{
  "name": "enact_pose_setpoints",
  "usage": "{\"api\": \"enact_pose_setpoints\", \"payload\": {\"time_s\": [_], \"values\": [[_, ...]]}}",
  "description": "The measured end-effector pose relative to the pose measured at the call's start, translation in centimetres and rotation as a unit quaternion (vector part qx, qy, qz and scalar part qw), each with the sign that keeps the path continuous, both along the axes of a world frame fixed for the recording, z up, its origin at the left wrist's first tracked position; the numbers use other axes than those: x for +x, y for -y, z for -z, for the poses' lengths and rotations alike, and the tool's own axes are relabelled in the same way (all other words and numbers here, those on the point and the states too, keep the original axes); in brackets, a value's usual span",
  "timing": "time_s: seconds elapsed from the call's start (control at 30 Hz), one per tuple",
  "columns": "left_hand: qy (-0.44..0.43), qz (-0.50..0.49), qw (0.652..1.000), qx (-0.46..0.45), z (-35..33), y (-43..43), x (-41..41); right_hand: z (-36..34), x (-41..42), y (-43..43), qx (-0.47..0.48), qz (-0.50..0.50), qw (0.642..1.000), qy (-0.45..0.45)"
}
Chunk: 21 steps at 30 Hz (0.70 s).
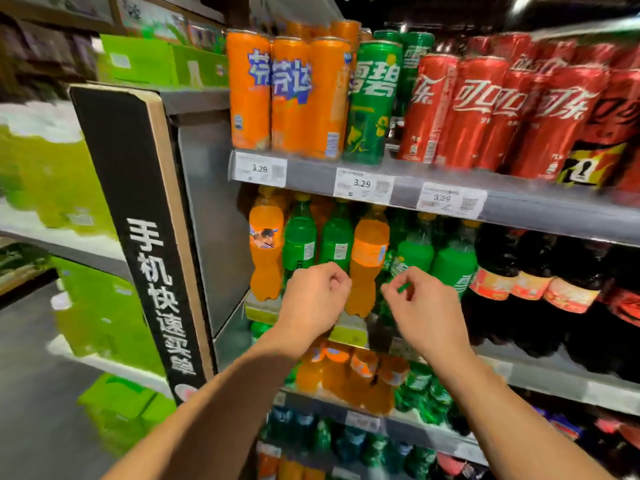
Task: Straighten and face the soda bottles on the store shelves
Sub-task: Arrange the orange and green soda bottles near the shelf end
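Orange soda bottle (369,261) on the middle shelf (540,374), just behind left hand (315,296) and right hand (415,306), fingers curled and empty; likely heavy, slick plastic, so grip the waist.

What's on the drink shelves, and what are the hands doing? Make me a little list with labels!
Top shelf: orange cans, green cans, red cans
Price tags: 3.29
Middle shelf: orange bottles, green bottles, dark cola bottles
Odd one: stray orange bottle standing among the green bottles
Left hand: fingers curled, in front of the green bottles
Right hand: fingers curled, just right of the stray orange bottle
Holding anything: cannot tell
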<state>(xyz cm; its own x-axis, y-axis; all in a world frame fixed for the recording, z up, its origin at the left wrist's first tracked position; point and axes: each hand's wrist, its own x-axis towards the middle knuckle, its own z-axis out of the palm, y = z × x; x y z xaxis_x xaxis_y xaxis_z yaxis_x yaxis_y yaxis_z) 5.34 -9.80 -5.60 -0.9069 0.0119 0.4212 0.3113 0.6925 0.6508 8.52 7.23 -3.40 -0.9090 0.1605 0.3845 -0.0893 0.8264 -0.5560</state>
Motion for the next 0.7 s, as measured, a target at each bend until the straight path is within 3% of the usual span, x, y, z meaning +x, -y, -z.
{"api": "enact_pose_setpoints", "payload": {"time_s": [0.47, 0.6, 0.7], "values": [[-0.026, -0.025, 0.999, 0.005, -1.7, 0.3, -4.5, -3.9, -7.8, 1.9, -0.089, -0.016, 0.995, 0.034], [-0.019, -0.042, 0.999, 0.009, -2.1, 0.3, -5.5, -3.8, -9.7, 1.7, -0.185, -0.068, 0.976, 0.095], [-0.013, -0.062, 0.998, -0.001, -1.9, 0.7, -5.9, -3.8, -10.1, 1.7, -0.202, -0.083, 0.966, 0.140]]}}
